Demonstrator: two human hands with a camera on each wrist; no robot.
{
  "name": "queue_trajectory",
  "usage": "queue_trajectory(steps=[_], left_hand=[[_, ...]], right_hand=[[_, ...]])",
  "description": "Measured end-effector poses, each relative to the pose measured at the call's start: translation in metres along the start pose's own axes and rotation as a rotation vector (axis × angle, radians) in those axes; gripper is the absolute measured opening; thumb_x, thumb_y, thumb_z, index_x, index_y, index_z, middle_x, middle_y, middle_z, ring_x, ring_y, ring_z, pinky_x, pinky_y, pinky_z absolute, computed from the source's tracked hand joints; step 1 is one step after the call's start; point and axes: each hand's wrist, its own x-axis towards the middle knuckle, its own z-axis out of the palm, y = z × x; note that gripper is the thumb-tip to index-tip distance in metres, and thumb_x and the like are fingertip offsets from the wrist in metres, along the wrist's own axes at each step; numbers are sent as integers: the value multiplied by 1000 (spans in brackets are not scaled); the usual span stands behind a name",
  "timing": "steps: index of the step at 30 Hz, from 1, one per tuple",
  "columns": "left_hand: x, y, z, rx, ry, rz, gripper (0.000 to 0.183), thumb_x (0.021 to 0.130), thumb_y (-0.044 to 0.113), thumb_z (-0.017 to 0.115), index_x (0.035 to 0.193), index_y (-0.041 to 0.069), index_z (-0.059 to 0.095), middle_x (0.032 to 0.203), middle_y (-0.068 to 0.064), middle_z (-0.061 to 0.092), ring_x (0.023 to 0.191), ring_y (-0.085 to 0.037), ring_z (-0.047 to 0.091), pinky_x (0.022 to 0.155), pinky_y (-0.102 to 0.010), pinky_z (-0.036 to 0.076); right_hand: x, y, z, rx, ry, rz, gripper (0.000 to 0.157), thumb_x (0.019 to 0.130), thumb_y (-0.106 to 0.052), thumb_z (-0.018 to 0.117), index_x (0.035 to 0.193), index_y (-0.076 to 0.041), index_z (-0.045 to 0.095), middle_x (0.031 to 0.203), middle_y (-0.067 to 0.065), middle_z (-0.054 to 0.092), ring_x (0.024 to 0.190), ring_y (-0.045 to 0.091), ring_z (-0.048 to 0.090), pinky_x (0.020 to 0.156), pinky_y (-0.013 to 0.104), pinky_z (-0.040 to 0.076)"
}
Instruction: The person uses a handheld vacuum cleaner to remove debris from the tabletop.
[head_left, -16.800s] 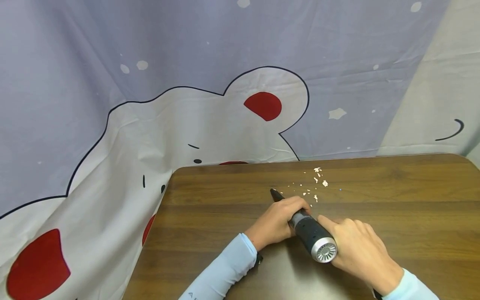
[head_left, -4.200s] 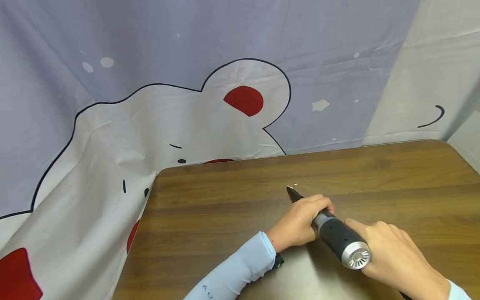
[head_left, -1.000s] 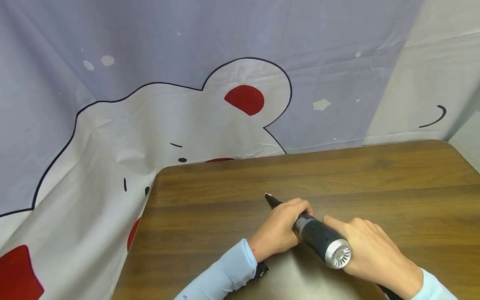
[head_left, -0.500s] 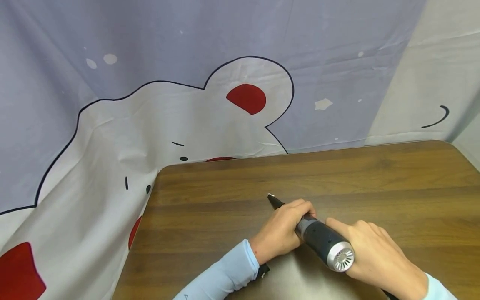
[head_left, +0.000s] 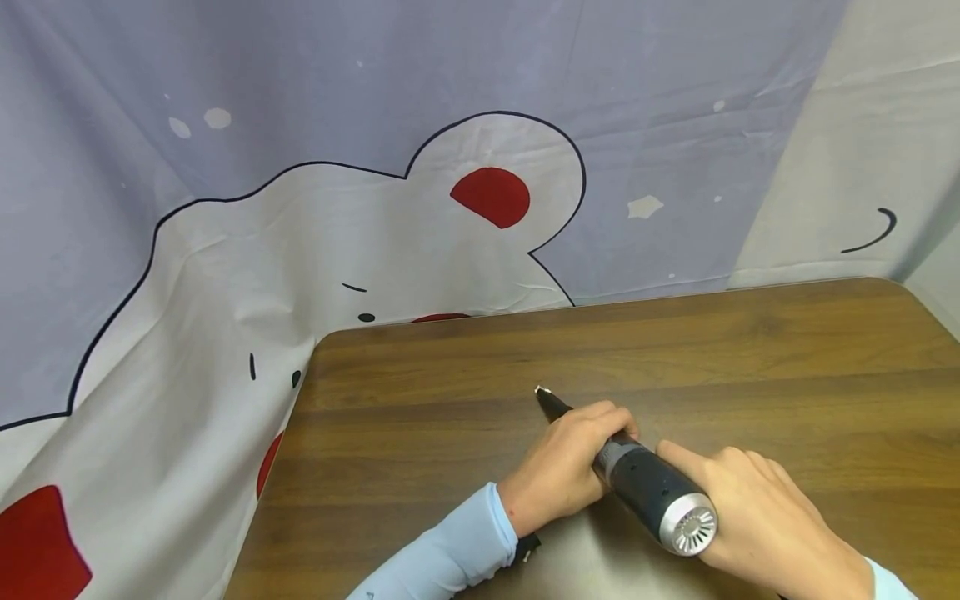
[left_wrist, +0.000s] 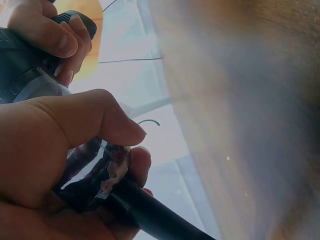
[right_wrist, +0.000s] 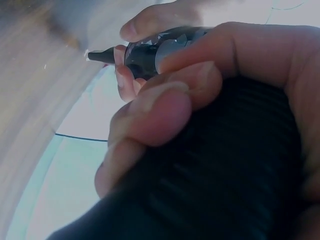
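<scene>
Both hands hold a black handheld vacuum (head_left: 647, 487) with a silver vented end cap. My left hand (head_left: 562, 462) grips its front part, behind the narrow black nozzle (head_left: 552, 404). Pale scraps (left_wrist: 114, 170) show inside the clear dust chamber in the left wrist view. My right hand (head_left: 765, 521) is wrapped around the ribbed handle (right_wrist: 215, 170), seen close up in the right wrist view. White bits show at the nozzle tip, which points at the tabletop, pointing away and to the left; contact cannot be told. Tiny white specks (left_wrist: 228, 158) lie on the table in the left wrist view.
The brown wood-grain table (head_left: 420, 375) has rounded far corners. Behind and along its left side hangs a lilac and white printed curtain (head_left: 360, 242).
The white scraps scattered over the table 16.8 s ago are gone from the head view. Since 4.2 s ago the vacuum has shifted left; over the last second it has barely moved.
</scene>
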Motion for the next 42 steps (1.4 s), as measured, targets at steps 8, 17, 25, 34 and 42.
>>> queue_trajectory(steps=[8, 17, 25, 34, 42], left_hand=[[0, 2, -1, 8, -2, 2, 51, 70, 3, 89, 109, 24, 63, 98, 17, 57, 93, 4, 52, 92, -17, 46], [-1, 5, -2, 29, 2, 11, 52, 69, 1, 87, 109, 24, 63, 99, 17, 57, 94, 4, 52, 94, -19, 47], [-6, 19, -5, 25, -29, 11, 54, 68, 2, 88, 109, 25, 62, 100, 18, 57, 96, 4, 54, 95, -17, 46], [-14, 27, 1, -21, -52, -24, 54, 67, 3, 89, 108, 25, 61, 100, 17, 59, 95, 5, 54, 92, -14, 44], [-19, 31, 7, -13, -31, -34, 48, 72, 8, 90, 106, 25, 60, 98, 17, 57, 94, 6, 54, 90, -12, 42]], right_hand=[[-1, -1, 0, -18, 2, 8, 46, 64, -22, 90, 96, -29, 57, 61, -23, 35, 50, -2, 30, 46, 24, 28], [-4, -4, -4, -29, 0, 12, 46, 64, -24, 90, 95, -30, 57, 61, -23, 34, 51, -3, 30, 47, 24, 29], [-13, -5, -14, 2, -190, 105, 45, 68, -28, 89, 98, -32, 56, 62, -21, 39, 52, 0, 35, 48, 28, 31], [-19, -1, -17, 102, -282, 74, 58, 65, -57, 92, 101, -29, 56, 66, -23, 45, 55, -3, 39, 50, 26, 33], [-24, -1, -16, 82, -283, 76, 64, 63, -66, 91, 96, -28, 52, 63, -21, 41, 53, -1, 36, 48, 26, 31]])
